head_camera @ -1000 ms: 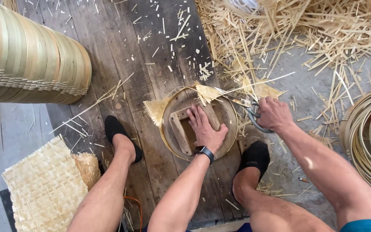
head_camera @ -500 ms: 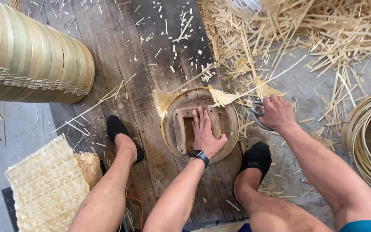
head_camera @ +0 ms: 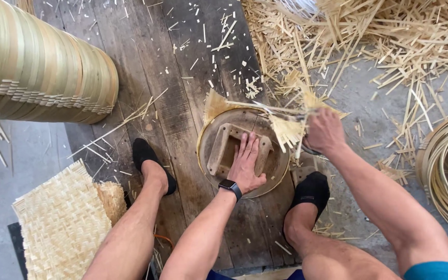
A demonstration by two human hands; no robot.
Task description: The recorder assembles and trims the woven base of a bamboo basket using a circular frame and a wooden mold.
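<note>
While the left hand [head_camera: 247,163] presses flat, fingers spread, on the round wooden form [head_camera: 219,155] at frame centre, the right hand [head_camera: 325,132] grips a tool, barely visible. Since a second ago, the right hand has shifted up — woven strips [head_camera: 286,129] now fray beside it.

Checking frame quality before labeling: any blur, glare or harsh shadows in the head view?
Head view: even daylight, soft shadows, no glare; the left hand flat on the round wooden form is sharp; the right hand and the woven strip ends at it are slightly motion-blurred; wide-angle bend at the stacked hoops.

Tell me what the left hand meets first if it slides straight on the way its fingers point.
Probably the far bar of the wooden frame under the left hand, then the round form's rim.
</note>
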